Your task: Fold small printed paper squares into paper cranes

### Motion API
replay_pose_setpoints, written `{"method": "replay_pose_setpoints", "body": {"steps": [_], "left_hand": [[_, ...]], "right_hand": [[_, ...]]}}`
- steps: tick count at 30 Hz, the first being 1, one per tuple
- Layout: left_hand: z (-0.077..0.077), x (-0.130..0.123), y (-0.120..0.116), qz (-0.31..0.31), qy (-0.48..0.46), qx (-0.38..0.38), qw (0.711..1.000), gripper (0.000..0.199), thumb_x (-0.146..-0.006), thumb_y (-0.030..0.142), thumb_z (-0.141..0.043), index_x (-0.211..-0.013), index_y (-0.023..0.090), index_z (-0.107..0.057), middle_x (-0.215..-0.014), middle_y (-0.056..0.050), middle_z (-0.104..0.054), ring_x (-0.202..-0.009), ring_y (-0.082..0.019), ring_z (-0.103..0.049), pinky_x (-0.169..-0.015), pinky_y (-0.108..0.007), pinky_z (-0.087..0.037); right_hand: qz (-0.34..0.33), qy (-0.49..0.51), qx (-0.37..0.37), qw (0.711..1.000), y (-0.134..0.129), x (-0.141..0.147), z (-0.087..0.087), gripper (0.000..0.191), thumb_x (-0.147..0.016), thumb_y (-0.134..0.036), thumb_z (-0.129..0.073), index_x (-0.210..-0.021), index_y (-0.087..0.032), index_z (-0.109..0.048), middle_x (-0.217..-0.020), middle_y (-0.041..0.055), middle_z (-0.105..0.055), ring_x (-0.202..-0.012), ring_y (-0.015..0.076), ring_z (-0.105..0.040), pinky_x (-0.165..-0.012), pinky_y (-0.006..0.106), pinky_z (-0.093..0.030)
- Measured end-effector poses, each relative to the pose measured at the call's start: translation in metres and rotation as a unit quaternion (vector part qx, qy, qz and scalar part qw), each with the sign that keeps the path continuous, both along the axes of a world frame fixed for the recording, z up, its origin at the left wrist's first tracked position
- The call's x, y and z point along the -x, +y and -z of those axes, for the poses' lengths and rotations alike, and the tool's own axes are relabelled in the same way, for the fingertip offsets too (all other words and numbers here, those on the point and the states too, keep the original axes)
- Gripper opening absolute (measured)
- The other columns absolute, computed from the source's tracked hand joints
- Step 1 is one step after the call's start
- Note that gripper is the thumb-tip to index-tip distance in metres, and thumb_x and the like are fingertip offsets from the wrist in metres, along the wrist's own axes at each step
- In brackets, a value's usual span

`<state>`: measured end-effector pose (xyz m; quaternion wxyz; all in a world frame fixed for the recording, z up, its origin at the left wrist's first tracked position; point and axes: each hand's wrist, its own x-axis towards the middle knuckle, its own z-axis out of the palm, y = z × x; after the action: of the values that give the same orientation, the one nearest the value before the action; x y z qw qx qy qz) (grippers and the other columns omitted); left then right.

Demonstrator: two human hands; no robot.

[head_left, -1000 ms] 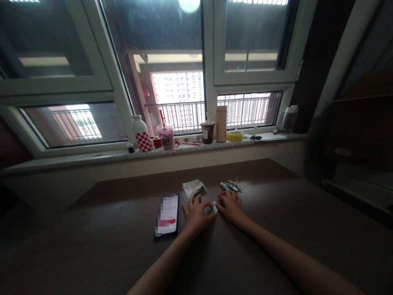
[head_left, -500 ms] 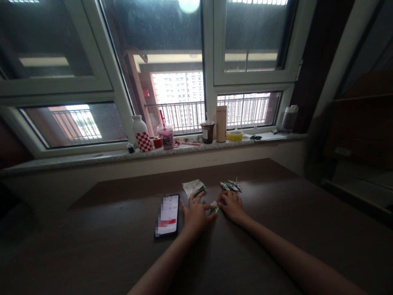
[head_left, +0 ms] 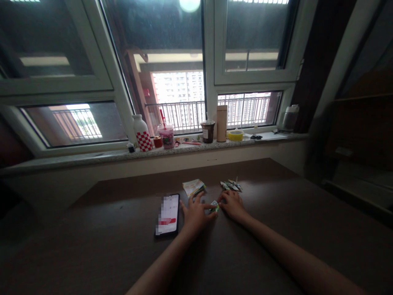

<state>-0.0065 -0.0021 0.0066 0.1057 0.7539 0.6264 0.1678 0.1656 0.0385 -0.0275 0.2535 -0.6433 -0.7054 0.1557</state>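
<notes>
A small green-and-white piece of paper (head_left: 214, 206), apparently folded, lies on the table between my two hands. My left hand (head_left: 197, 213) holds it at its left side between thumb and forefinger, the other fingers spread out. At its right edge are the curled fingertips of my right hand (head_left: 233, 206), closed on that edge. Just beyond my left hand sits a stack of printed paper sheets (head_left: 193, 187). Beyond my right hand lies a heap of small folded paper pieces (head_left: 231, 186).
A lit phone (head_left: 168, 215) lies left of my left hand on the dark table (head_left: 101, 229). Along the windowsill (head_left: 181, 150) stand a checkered bottle (head_left: 143, 135), a pink drink cup (head_left: 167, 135), a dark drink cup (head_left: 208, 132), a tan flask (head_left: 221, 123) and yellow tape (head_left: 235, 135).
My right hand's fingers have shifted very slightly at the paper's edge. My left hand stays where it was, and everything else is unchanged.
</notes>
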Motion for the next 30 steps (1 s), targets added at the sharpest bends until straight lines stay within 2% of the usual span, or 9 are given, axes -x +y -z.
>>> {"method": "replay_pose_setpoints", "body": {"steps": [12, 25, 30], "left_hand": [[0.001, 0.001, 0.000, 0.002, -0.006, 0.009, 1.000, 0.030, -0.076, 0.056, -0.066, -0.105, 0.050, -0.071, -0.154, 0.005, -0.038, -0.146, -0.037, -0.015, -0.108, -0.075, 0.007], [0.003, 0.007, 0.004, 0.027, 0.027, 0.012, 0.999, 0.026, -0.083, 0.052, -0.060, -0.107, 0.055, -0.067, -0.156, 0.006, -0.033, -0.147, -0.038, -0.014, -0.103, -0.080, 0.006], [0.002, 0.007, 0.003, 0.025, 0.027, 0.023, 0.999, 0.027, -0.084, 0.054, -0.056, -0.110, 0.053, -0.067, -0.156, 0.005, -0.033, -0.147, -0.038, -0.013, -0.102, -0.080, 0.004]], "right_hand": [[-0.048, -0.022, -0.077, 0.996, -0.009, -0.003, 0.004, 0.012, -0.083, -0.031, -0.065, -0.092, -0.024, -0.069, -0.112, 0.0046, -0.062, -0.113, 0.0227, -0.048, -0.101, 0.037, -0.033], [-0.081, -0.041, -0.088, 0.992, -0.023, -0.005, -0.007, 0.020, -0.083, -0.038, -0.063, -0.096, -0.024, -0.066, -0.119, 0.0037, -0.061, -0.118, 0.0242, -0.048, -0.104, 0.040, -0.032], [-0.094, -0.048, -0.083, 0.991, -0.024, -0.006, -0.008, 0.023, -0.082, -0.041, -0.062, -0.098, -0.024, -0.064, -0.121, 0.0046, -0.060, -0.119, 0.0260, -0.047, -0.105, 0.044, -0.031]]}}
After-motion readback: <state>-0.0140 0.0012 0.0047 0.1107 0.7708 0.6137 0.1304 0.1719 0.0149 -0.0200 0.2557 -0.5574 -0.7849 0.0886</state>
